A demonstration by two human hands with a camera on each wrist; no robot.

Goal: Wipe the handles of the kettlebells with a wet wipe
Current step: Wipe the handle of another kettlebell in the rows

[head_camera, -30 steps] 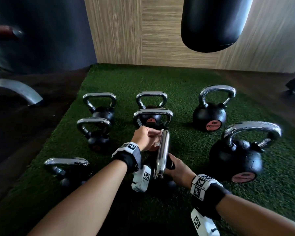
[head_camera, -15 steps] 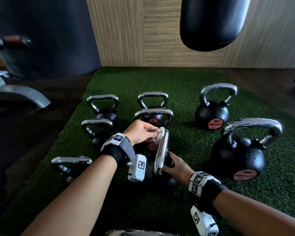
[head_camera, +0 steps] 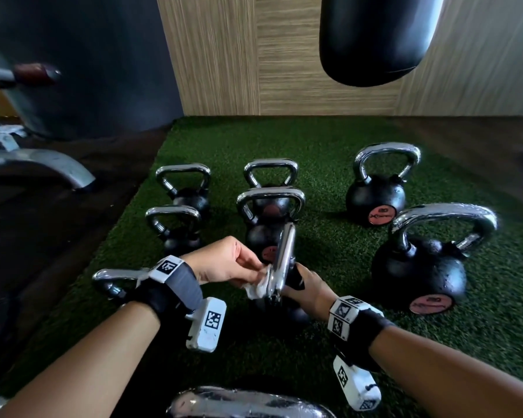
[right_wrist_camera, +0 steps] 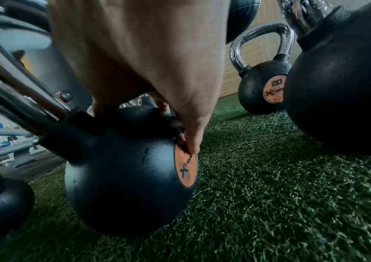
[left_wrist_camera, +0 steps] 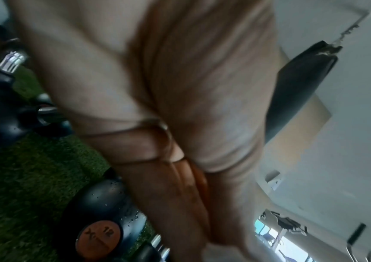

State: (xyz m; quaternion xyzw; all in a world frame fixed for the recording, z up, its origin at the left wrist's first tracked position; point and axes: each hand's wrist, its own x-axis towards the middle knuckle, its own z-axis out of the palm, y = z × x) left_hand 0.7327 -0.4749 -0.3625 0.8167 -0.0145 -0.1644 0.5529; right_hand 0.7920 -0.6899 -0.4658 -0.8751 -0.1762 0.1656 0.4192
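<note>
Several black kettlebells with chrome handles stand on green turf (head_camera: 329, 164). The nearest middle kettlebell (right_wrist_camera: 124, 177) has its chrome handle (head_camera: 283, 260) turned edge-on to me. My left hand (head_camera: 254, 271) pinches a crumpled white wet wipe (head_camera: 258, 286) against the near, lower part of that handle. My right hand (head_camera: 302, 285) rests on the black top of the same kettlebell, fingers curled over its shoulder down to the orange label (right_wrist_camera: 185, 168). The left wrist view is filled by the blurred palm (left_wrist_camera: 180, 124), and the wipe is hidden there.
A large kettlebell (head_camera: 420, 267) stands close on the right, a 20-marked one (head_camera: 375, 200) behind it. Smaller kettlebells (head_camera: 178, 206) stand left and behind. Another chrome handle (head_camera: 245, 402) lies at the bottom edge. A black punching bag (head_camera: 375, 37) hangs above. A metal bench leg (head_camera: 43, 164) is left.
My left hand has slid the wipe down the handle from its far top end toward its near base. The right hand has stayed on the kettlebell's top.
</note>
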